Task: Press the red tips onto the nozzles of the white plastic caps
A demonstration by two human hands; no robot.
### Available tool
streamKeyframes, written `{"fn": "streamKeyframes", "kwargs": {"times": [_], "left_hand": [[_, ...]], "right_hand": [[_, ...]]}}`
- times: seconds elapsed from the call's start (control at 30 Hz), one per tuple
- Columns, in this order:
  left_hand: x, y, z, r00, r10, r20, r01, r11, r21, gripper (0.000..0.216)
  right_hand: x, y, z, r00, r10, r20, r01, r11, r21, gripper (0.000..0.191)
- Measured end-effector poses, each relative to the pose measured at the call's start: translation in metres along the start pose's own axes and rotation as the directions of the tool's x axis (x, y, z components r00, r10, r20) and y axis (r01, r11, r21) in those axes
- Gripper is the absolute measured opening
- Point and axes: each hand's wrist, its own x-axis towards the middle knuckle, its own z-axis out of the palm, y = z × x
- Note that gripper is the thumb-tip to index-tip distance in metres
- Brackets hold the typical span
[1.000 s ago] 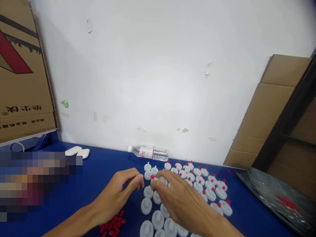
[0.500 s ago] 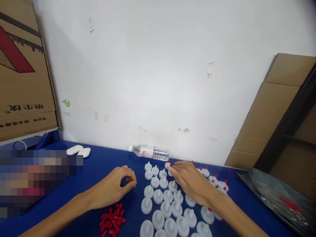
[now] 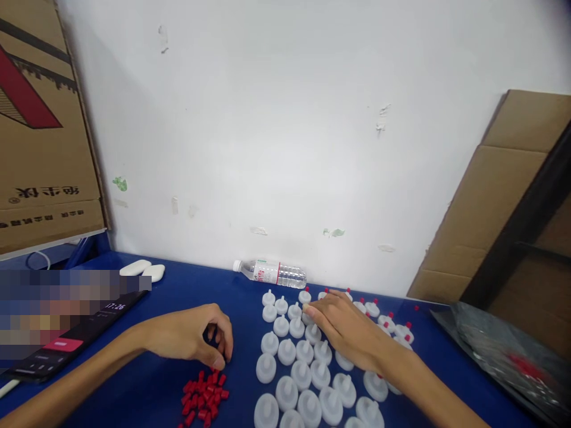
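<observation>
The left hand (image 3: pixel 191 336) hangs palm down with its fingers curled toward the thumb, leaving only a narrow gap at the tips, and just below and in front of those tips lies a loose pile of red caps (image 3: pixel 203 395) on the blue table (image 3: pixel 191 285); whether a fingertip touches the topmost cap cannot be told. The right hand (image 3: pixel 352 333) is stretched palm down over the far part of a group of white spouted pieces (image 3: pixel 286 393), its thumb tip over or against one of them; its other fingertips are hidden behind the hand, so I cannot tell what they hold. Between the two hands, and nearer the person than the right palm, the white pieces stand spout up with bare spouts. Beyond the right hand's fingers and along its outer side stand capped pieces (image 3: pixel 387 324), red on their spouts. Ahead of both hands, near the wall (image 3: pixel 267 119), a clear bottle (image 3: pixel 270 273) lies on its side. To the left of the left hand is a phone (image 3: pixel 91 330), partly blurred out, with two white rounded objects (image 3: pixel 135 268) farther ahead of that hand. Well to the right of the right hand lies a grey plastic bag (image 3: pixel 495 345).
</observation>
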Motion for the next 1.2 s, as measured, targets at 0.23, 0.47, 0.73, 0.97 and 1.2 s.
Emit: {"fn": "streamKeyframes", "kwargs": {"times": [0.23, 0.47, 0.73, 0.97, 1.2], "left_hand": [[0.005, -0.007, 0.006, 0.999, -0.002, -0.032, 0.001, 1.0, -0.026, 0.018], [0.005, -0.005, 0.011, 0.997, 0.007, -0.081, -0.007, 1.0, 0.002, 0.016], [0.008, -0.008, 0.016, 0.994, 0.021, -0.105, -0.017, 0.999, 0.039, 0.017], [0.008, -0.008, 0.02, 0.976, 0.055, -0.212, -0.026, 0.99, 0.136, 0.013], [0.012, -0.008, 0.021, 0.962, 0.121, -0.244, -0.07, 0.976, 0.207, 0.015]], "right_hand": [[0.005, -0.002, 0.0, 0.999, -0.039, -0.017, 0.039, 0.999, 0.012, 0.042], [0.002, 0.0, 0.015, 0.998, -0.041, 0.054, 0.041, 0.999, 0.012, 0.044], [0.002, -0.002, 0.009, 0.999, -0.035, 0.016, 0.035, 0.999, 0.019, 0.042], [0.007, -0.011, -0.005, 0.985, -0.011, -0.172, 0.01, 1.0, -0.004, 0.027], [0.003, -0.023, 0.002, 0.983, -0.089, -0.159, 0.086, 0.996, -0.02, 0.016]]}}
